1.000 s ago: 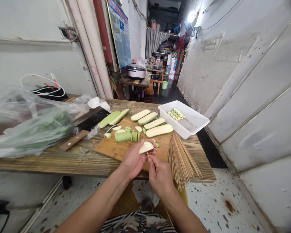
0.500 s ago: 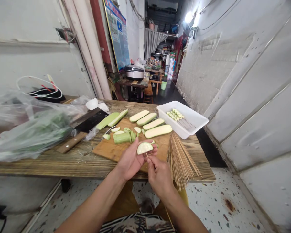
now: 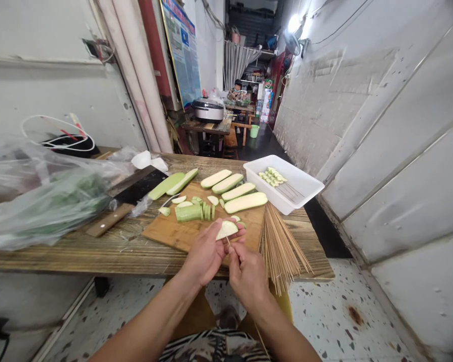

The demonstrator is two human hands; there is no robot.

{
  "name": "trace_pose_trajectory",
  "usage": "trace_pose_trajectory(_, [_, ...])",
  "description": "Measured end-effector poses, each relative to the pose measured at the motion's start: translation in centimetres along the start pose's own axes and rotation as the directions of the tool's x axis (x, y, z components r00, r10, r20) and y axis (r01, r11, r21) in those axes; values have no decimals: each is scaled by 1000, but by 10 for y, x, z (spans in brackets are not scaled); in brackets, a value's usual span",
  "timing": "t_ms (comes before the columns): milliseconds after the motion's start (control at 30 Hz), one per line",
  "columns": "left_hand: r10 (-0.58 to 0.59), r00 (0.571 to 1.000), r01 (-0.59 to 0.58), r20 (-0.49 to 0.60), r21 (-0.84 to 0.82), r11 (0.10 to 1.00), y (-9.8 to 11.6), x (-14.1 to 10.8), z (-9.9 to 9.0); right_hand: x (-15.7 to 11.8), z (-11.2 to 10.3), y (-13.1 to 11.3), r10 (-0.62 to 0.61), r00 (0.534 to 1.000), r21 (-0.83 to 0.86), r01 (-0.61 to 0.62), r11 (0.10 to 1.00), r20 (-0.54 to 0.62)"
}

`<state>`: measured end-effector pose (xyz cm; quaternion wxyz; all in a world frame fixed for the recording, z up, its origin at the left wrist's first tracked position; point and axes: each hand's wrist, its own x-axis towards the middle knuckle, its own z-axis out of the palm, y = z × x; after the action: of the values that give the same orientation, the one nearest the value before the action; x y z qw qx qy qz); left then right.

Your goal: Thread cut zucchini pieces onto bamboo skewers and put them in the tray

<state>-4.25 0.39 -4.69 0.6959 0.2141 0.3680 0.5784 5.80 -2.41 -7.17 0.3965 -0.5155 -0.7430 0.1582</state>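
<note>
Pale green squash slice [image 3: 227, 230] rests pinched between the fingers of our half-closed left hand [image 3: 206, 254], its lower edge meeting the bamboo skewer [image 3: 228, 241] gripped in our right hand [image 3: 248, 278], above the wooden cutting board [image 3: 166, 234].

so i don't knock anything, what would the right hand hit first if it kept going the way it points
Probably the zucchini slice held by the left hand. The right hand points up toward it, and the thin skewer in its fingers seems to reach the slice's lower edge, though depth is hard to judge.
</note>
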Motion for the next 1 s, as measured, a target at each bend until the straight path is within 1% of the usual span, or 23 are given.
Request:
trace_pose_trajectory(400, [-13, 1000, 13, -7, -13, 1000, -4, -1, -3, 1, 3, -2, 19, 999, 3, -19, 1000, 29])
trace_pose_trajectory(567, [-48, 996, 49, 81, -10, 999, -9, -3, -2, 6, 3, 0, 51, 998, -23, -50, 998, 24])
trace_pose_trajectory(700, [-61, 996, 63, 69, -26, 998, -11, 0, -4, 8, 1, 2, 64, 997, -37, -62, 997, 47])
trace_pose_trajectory(767, [-87, 994, 92, 70, -65, 994, -9, 2, -6, 4, -2, 2, 68, 994, -11, -67, 998, 85])
trace_pose_trajectory(833, [-88, 992, 95, 85, -92, 991, -5, 4, -9, -6, -7, 4, 73, 988, 27, -77, 997, 138])
trace_pose_trajectory(900, [-56, 995, 64, 81, -99, 993, -2, 5, -12, -19, -13, 6, 76, 981, 54, -87, 995, 177])
trace_pose_trajectory(1000, [-14, 999, 17, 30, -96, 995, 1, 6, -15, -40, -20, 9, 65, 979, 115, -88, 989, 191])
